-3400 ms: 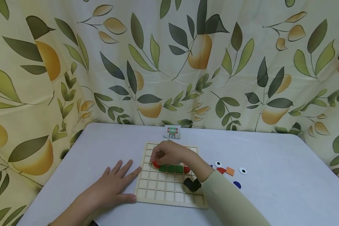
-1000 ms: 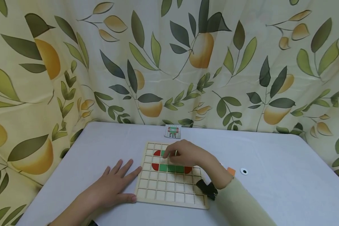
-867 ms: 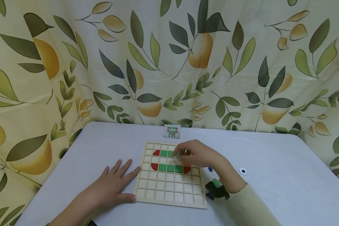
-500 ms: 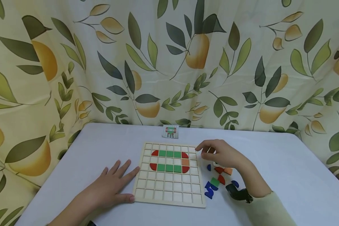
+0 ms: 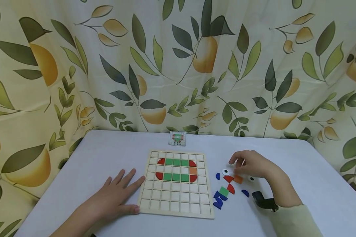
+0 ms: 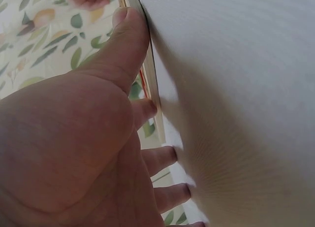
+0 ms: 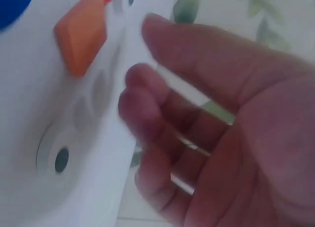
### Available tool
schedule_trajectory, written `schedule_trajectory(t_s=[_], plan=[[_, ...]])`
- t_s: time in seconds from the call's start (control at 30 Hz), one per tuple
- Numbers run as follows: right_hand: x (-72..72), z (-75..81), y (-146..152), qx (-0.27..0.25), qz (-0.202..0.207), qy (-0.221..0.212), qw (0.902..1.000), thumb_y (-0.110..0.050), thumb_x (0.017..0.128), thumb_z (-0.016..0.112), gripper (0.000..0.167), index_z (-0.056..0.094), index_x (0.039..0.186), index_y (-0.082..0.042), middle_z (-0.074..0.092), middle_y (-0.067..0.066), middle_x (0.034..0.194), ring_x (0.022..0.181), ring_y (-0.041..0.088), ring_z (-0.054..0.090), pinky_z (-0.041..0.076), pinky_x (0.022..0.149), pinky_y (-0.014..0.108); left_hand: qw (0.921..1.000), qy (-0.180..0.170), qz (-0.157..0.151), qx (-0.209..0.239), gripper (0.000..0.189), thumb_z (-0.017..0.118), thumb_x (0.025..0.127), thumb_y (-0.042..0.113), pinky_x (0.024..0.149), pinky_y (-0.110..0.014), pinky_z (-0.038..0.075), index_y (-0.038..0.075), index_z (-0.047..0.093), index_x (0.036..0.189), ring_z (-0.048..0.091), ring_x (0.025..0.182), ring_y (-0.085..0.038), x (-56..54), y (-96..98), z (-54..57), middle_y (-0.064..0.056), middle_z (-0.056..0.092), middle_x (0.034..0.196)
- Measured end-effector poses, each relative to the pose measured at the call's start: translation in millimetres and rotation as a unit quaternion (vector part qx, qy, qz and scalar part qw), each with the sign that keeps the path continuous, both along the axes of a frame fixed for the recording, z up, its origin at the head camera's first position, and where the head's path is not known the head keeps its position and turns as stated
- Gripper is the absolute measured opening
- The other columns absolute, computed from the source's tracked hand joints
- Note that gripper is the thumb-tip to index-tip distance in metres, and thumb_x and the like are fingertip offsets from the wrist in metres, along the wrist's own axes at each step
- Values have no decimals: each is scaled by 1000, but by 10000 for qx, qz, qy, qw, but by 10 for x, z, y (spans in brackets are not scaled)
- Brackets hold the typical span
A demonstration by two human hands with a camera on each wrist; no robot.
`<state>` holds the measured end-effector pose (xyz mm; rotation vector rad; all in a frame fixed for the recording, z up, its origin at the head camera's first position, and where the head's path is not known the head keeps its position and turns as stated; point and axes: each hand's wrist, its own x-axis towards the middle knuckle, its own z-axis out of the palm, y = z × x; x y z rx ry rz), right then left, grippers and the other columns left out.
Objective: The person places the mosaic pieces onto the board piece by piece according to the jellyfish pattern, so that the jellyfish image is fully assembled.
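Observation:
My left hand (image 5: 115,194) lies flat with fingers spread, its thumb and index fingertip against the left edge of a wooden grid board (image 5: 176,206). On the board, green squares (image 5: 176,177) with red quarter-round corners (image 5: 159,176) make two rows, and an orange square (image 5: 193,170) joins them at the right. Over the loose pieces right of the board hovers my right hand (image 5: 253,166), fingers loosely bent with nothing between them. A loose orange square (image 7: 81,35) and a round eye piece (image 7: 59,158) lie near its fingertips in the right wrist view.
Beside the board lie red quarter-rounds (image 5: 230,188), a green square (image 5: 223,191), several blue pieces (image 5: 218,204) and another eye piece (image 5: 225,172). A small pattern card (image 5: 177,139) sits behind the board. A leaf-and-fruit curtain (image 5: 154,82) hangs along the table's far edge.
My right hand has moved right, from over the board to above the loose pieces, uncovering both rows and the orange square on the board. My left hand has stayed at the board's left edge.

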<state>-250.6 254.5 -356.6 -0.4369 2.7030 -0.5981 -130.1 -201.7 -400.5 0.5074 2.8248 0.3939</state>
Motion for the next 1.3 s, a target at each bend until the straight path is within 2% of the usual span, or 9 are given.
schedule_trajectory(t_s=[0.2, 0.4, 0.63, 0.93, 1.07, 1.3], plan=[[1, -31, 105, 500, -345, -633, 9961, -23, 77, 85, 33, 66, 103, -17, 57, 5, 82, 80, 21, 51, 43, 65, 35, 10000, 22, -1, 31, 92, 58, 80, 76, 110, -75, 15, 35, 30, 157, 11, 152, -45, 16, -13, -3, -9, 18, 167], [18, -75, 135, 538, -386, -926, 9935, -27, 72, 89, 46, 60, 105, -17, 54, 6, 82, 82, 21, 51, 41, 65, 35, 10000, -44, -11, 50, 92, 58, 80, 76, 111, -74, 15, 35, 30, 157, 10, 152, -44, 4, -7, 19, -9, 18, 167], [-3, -119, 128, 234, -234, -849, 9958, -20, 76, 86, 32, 60, 95, -13, 54, 5, 81, 82, 21, 50, 42, 65, 34, 10000, -37, -42, 10, 94, 58, 79, 77, 109, -75, 17, 34, 30, 157, 12, 151, -46, 0, -11, 16, -10, 19, 166], [-38, -153, 112, -157, 119, -676, 9975, -10, 80, 79, 26, 56, 92, -11, 51, 5, 82, 83, 22, 50, 41, 66, 35, 10000, -87, 12, 10, 95, 58, 77, 78, 109, -76, 16, 35, 31, 157, 11, 151, -46, 0, -20, -2, -10, 19, 166], [-52, -168, 114, -414, 259, -586, 9971, -12, 85, 75, 20, 57, 93, -11, 53, 4, 82, 82, 22, 51, 43, 65, 34, 9999, -93, 7, 44, 94, 58, 78, 78, 109, -76, 16, 35, 31, 157, 12, 151, -46, 3, -19, 6, -10, 19, 166], [-69, -125, 89, -952, -1, -465, 9944, -12, 88, 70, 14, 61, 99, -9, 55, 7, 89, 78, 23, 53, 50, 59, 33, 10000, -79, -5, 45, 95, 57, 77, 79, 109, -76, 16, 34, 31, 157, 12, 151, -46, 2, -16, 3, -11, 19, 166]])
